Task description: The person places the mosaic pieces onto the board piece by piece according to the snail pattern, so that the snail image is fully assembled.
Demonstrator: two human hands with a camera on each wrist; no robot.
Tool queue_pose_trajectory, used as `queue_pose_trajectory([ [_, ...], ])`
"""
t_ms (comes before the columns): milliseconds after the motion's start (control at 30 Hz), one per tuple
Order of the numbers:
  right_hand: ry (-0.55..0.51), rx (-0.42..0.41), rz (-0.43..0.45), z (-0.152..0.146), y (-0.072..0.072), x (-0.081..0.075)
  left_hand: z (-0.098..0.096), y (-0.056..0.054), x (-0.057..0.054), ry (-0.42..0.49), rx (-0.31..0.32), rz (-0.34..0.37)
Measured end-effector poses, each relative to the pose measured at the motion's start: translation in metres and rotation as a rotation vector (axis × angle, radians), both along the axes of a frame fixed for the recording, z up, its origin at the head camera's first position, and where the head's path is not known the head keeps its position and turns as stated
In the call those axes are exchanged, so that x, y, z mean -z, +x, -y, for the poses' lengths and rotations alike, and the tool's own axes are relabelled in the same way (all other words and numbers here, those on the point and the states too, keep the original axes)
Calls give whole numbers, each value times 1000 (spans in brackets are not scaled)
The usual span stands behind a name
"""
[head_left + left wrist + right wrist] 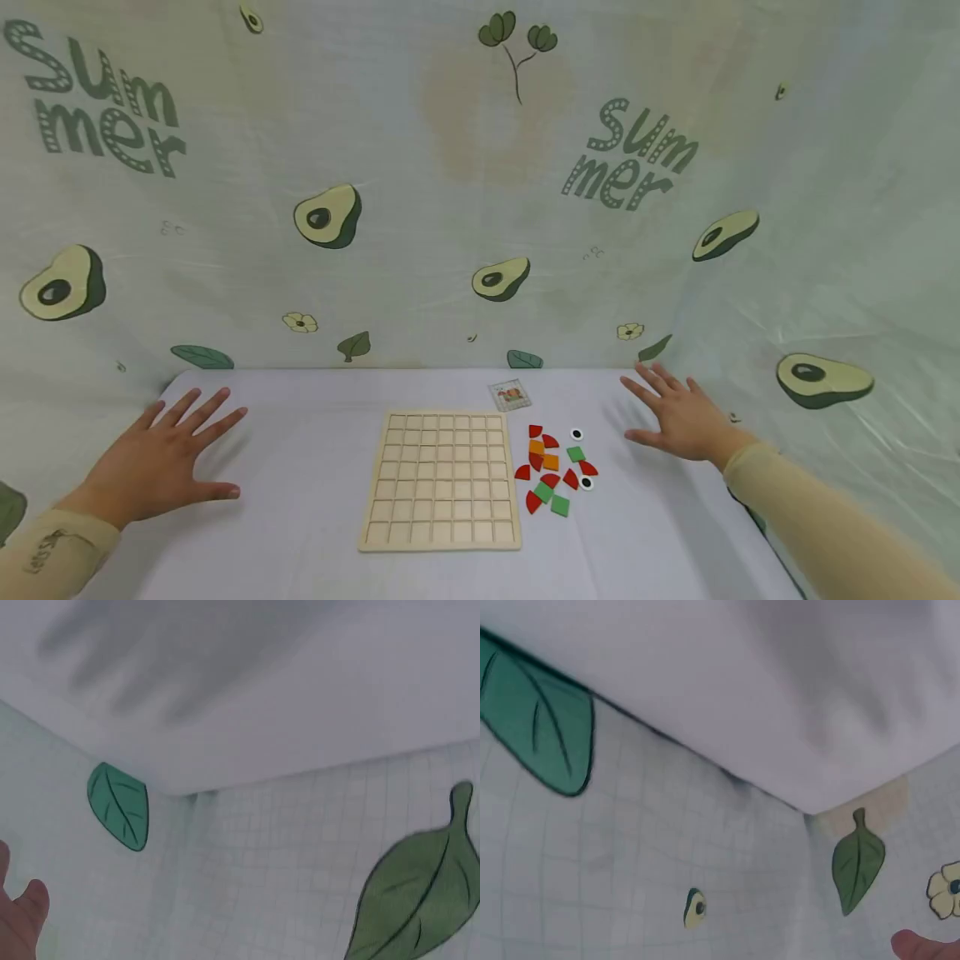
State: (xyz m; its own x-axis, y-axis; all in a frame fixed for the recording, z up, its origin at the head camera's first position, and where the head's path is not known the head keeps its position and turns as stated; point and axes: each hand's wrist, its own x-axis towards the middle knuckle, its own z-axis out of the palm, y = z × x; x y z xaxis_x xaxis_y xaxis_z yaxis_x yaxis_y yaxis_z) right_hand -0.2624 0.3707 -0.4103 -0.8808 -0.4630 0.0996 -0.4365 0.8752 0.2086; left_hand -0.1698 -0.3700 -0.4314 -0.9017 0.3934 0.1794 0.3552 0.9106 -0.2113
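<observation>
Both hands hover over a white table with fingers spread, holding nothing. My left hand (161, 454) is at the left side, apart from everything on the table. My right hand (678, 417) is at the right side, nearest to a loose group of small flat pieces. Between the hands lies a pale wooden grid board (442, 482) with square recesses, none filled. Right of it are several red quarter-circle pieces (550, 481), orange squares (551, 462), green squares (560, 505) and two white discs with black centres (577, 434). In each wrist view only a bit of the hand shows at a lower corner.
A small packet or card (510, 395) with a printed picture lies behind the board near the table's back edge. A pale curtain (420, 317) printed with avocados, leaves and lettering surrounds the white table (300, 500) at the back and sides.
</observation>
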Motion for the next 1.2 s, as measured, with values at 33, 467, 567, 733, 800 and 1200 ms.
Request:
queue_pose_trajectory([
  [33, -27, 1, 14, 2, 0, 2, -4, 0, 2, 21, -17, 26],
  [467, -356, 97, 298, 42, 9, 46, -97, 14, 29, 257, -26, 141],
  [567, -418, 109, 346, 48, 14, 53, -118, 16, 34, 296, 21, 158],
  [733, -528, 95, 382, 50, 11, 62, -143, 18, 42, 334, 97, 202],
  [800, -573, 100, 393, 51, 5, 66, -151, 18, 44, 346, 122, 229],
  [1200, -643, 133, 444, 66, -19, 76, -178, 17, 49, 334, 186, 374],
])
